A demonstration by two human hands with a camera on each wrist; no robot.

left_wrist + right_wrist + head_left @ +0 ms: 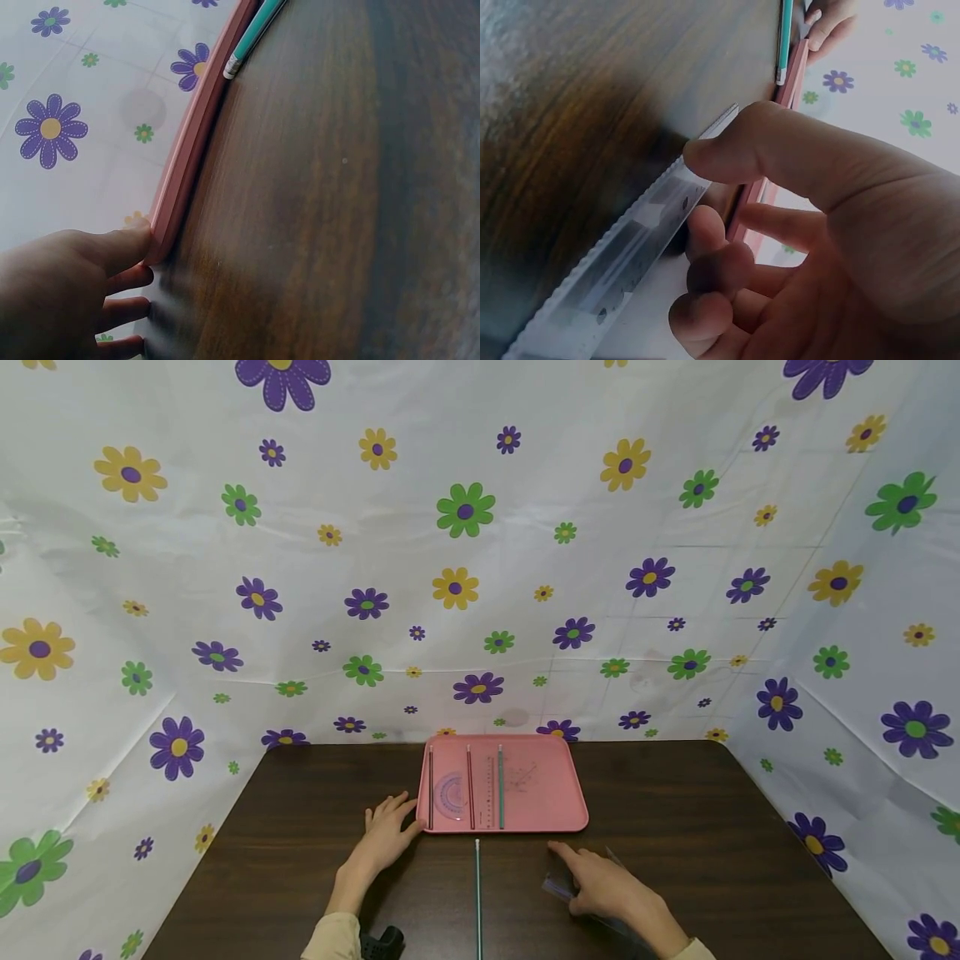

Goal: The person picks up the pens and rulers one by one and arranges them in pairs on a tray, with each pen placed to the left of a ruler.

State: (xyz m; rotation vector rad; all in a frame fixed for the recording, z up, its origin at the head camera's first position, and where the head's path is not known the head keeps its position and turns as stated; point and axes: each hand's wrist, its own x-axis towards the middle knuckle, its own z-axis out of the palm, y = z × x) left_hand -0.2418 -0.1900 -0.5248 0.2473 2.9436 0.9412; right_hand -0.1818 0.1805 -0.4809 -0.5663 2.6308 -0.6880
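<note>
Hands: left (384, 837) spread against tray (557, 785), right (609, 888) pinching transparent piece (641, 232); ruler (490, 792) print illegible.

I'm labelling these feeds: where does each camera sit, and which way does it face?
Head: worn on the head, facing forward and down at the tray and flowered sheet; left hand, right hand and both cuffs show.
Left wrist: on that wrist, facing past the left hand along the tray's near edge; only that hand shows.
Right wrist: on that wrist, facing the clear plastic piece at the right hand; left hand beyond.
Shared: both wrist views catch the front pencil's eraser end.
</note>
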